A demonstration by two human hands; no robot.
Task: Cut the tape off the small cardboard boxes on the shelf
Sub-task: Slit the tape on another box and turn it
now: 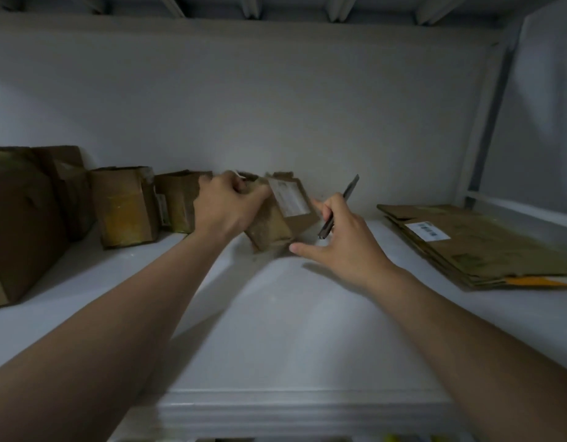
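Item 1. Small box (273, 222): brown cardboard, worn, tilted with its top leaning toward the back wall (276, 106). It was located mid-shelf, between the two hands. The lower corner was on or just above the white shelf (276, 320); the blur hid which. A white label (290, 198) was on the face turned toward the right hand.

Item 2. Left hand (224, 209): fingers curled over the upper left edge of the small box, gripping it, knuckles toward the camera.

Item 3. Right hand (343, 242): held a dark, slim cutter (339, 205) between its curled fingers. The cutter was slanted, its upper end pointing up and to the right, clear of the box. The thumb was stretched out to the left, its tip just beside the box's lower right corner. The forefinger reached up next to the labelled face.

Item 4. Upright boxes (126, 208): a row standing along the back wall to the left of the small box, some with open or ragged tops. A large box (19, 228) stood at the far left, nearer the front edge.

Item 5. Flattened cardboard (480, 247): a stack lying flat at the right end of the shelf, well apart from the hands, with a white barcode label (427, 231) on the top sheet.
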